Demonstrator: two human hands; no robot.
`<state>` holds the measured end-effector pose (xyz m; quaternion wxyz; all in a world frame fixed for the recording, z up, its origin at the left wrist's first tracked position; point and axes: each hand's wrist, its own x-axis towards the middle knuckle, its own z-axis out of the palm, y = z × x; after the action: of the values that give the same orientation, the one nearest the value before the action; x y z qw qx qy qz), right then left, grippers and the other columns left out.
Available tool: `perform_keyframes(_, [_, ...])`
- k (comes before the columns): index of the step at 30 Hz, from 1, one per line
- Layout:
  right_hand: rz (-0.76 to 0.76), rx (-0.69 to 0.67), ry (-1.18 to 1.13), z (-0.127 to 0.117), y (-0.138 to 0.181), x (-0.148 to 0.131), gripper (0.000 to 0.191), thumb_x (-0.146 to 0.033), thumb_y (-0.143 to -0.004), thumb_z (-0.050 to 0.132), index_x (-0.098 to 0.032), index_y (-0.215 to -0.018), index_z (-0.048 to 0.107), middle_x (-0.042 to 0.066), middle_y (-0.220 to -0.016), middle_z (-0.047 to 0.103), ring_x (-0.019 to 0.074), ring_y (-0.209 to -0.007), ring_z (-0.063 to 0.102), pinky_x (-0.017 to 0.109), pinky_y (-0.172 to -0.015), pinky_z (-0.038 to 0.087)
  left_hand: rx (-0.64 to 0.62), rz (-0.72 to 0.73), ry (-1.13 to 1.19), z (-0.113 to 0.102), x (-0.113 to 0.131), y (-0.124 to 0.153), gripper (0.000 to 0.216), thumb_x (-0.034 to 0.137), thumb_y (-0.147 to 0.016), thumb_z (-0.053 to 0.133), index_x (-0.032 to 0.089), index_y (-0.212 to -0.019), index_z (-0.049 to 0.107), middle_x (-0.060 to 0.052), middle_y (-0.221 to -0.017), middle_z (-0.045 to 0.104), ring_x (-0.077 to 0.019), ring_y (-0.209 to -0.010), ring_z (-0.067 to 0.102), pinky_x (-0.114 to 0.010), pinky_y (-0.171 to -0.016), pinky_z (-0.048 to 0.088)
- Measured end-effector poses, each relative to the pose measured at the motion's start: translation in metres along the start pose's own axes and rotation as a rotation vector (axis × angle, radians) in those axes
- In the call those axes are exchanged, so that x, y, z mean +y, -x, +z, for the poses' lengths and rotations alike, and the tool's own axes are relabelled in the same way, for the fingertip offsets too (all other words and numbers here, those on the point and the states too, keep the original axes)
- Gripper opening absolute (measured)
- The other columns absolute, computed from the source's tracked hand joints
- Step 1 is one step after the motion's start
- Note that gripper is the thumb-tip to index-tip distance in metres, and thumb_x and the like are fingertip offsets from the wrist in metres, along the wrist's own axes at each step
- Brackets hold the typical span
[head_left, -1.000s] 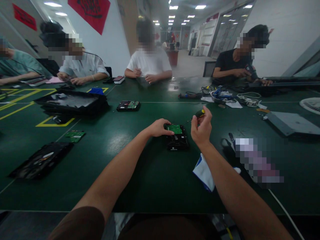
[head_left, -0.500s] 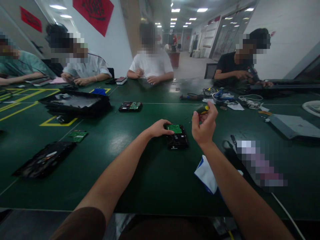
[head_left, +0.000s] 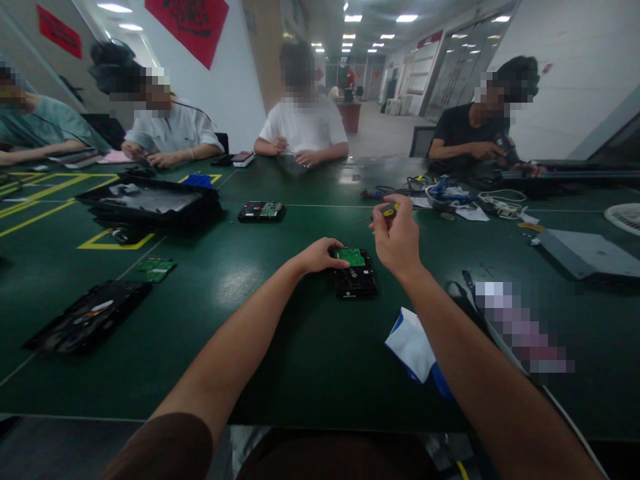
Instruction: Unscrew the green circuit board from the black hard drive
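A black hard drive (head_left: 356,283) with a green circuit board on its upper side lies flat on the green table (head_left: 240,333). My left hand (head_left: 320,256) grips its left edge, the thumb resting over the top. Above and to the right of the drive, my right hand (head_left: 399,237) is closed around a screwdriver (head_left: 389,211) with a yellow and dark handle. Its thin shaft points left and is apart from the drive. A white and blue cloth or packet (head_left: 411,343) lies under my right forearm.
Farther back sits another hard drive (head_left: 262,211). At the left are a black tray (head_left: 150,203), a small green circuit board (head_left: 157,268) and a dark drive-like part (head_left: 90,317). Cables (head_left: 450,195) and a grey metal box (head_left: 590,253) lie right. Several people sit opposite.
My right hand has moved left with the screwdriver, whose shaft now shows pointing left. My left hand and the hard drive have stayed in place.
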<state>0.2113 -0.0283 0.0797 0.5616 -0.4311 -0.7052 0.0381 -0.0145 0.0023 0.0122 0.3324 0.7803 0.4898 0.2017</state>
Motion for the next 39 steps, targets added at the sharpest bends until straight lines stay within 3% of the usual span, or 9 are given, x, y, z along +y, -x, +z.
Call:
perform_keyframes(3, [0.022,-0.001,0.001,-0.002,0.001,0.005,0.035,-0.032,-0.102,0.055,-0.026,-0.135,0.047,0.008,-0.112,0.073,0.0196,-0.081,0.073,0.043,-0.085,0.063,0.0,-0.007,-0.003,-0.001,0.001,0.001,0.076,0.056,-0.075,0.087,0.018,-0.138,0.066,-0.013,-0.137,0.066,-0.0296,-0.11,0.066,-0.039,-0.092,0.053])
perform_keyframes(9, [0.087,0.087,0.012,0.012,0.001,0.007,0.053,-0.024,-0.098,0.055,-0.028,-0.148,0.037,0.01,-0.113,0.071,0.0242,-0.089,0.074,0.046,-0.085,0.063,-0.002,-0.008,0.003,0.0,0.0,0.0,0.077,0.055,-0.075,0.087,0.017,-0.138,0.066,-0.014,-0.138,0.065,-0.0302,-0.113,0.066,-0.04,-0.095,0.053])
perform_keyframes(14, [0.171,0.123,0.033,0.029,0.024,0.015,0.067,-0.04,-0.102,0.055,-0.021,-0.158,0.024,0.009,-0.096,0.07,0.0264,-0.079,0.073,0.05,-0.08,0.063,0.008,-0.005,-0.016,0.001,-0.001,-0.001,0.076,0.055,-0.075,0.088,0.016,-0.137,0.067,-0.013,-0.132,0.068,-0.0295,-0.11,0.066,-0.039,-0.093,0.054])
perform_keyframes(17, [0.146,0.185,0.042,0.031,0.038,0.025,0.065,-0.05,-0.103,0.055,-0.021,-0.156,0.029,0.012,-0.106,0.07,0.0268,-0.083,0.073,0.05,-0.079,0.064,0.013,0.014,-0.025,0.001,-0.002,-0.002,0.076,0.057,-0.074,0.087,0.018,-0.136,0.068,-0.013,-0.134,0.066,-0.0294,-0.11,0.066,-0.039,-0.093,0.054])
perform_keyframes(21, [0.087,0.199,0.049,0.03,0.047,0.035,0.061,-0.049,-0.104,0.052,-0.026,-0.157,0.033,0.017,-0.136,0.065,0.0277,-0.102,0.074,0.05,-0.087,0.065,0.013,0.022,-0.02,0.001,-0.004,-0.002,0.076,0.058,-0.074,0.087,0.019,-0.137,0.068,-0.013,-0.135,0.065,-0.0284,-0.108,0.066,-0.039,-0.092,0.053])
perform_keyframes(26, [0.078,0.138,-0.093,0.03,0.053,0.038,0.061,-0.041,-0.107,0.048,-0.028,-0.163,0.026,0.012,-0.124,0.07,0.0228,-0.096,0.076,0.044,-0.088,0.068,0.003,0.045,-0.018,0.002,-0.005,-0.003,0.075,0.057,-0.075,0.086,0.018,-0.137,0.068,-0.013,-0.133,0.066,-0.0268,-0.104,0.065,-0.039,-0.091,0.053])
perform_keyframes(33, [0.072,0.055,-0.117,0.031,0.058,0.039,0.074,-0.031,-0.103,0.05,-0.028,-0.168,0.014,0.016,-0.139,0.063,0.027,-0.11,0.074,0.05,-0.094,0.067,0.004,0.025,0.02,0.006,-0.007,-0.006,0.076,0.055,-0.074,0.087,0.017,-0.136,0.068,-0.013,-0.134,0.066,-0.0282,-0.111,0.065,-0.04,-0.095,0.052])
perform_keyframes(39, [0.039,0.086,-0.047,0.031,0.057,0.037,0.073,-0.035,-0.102,0.053,-0.029,-0.166,0.019,0.018,-0.15,0.055,0.0279,-0.11,0.073,0.052,-0.09,0.068,0.014,0.006,0.067,0.007,-0.005,-0.003,0.074,0.053,-0.075,0.088,0.016,-0.136,0.069,-0.013,-0.125,0.07,-0.0287,-0.106,0.067,-0.041,-0.091,0.054])
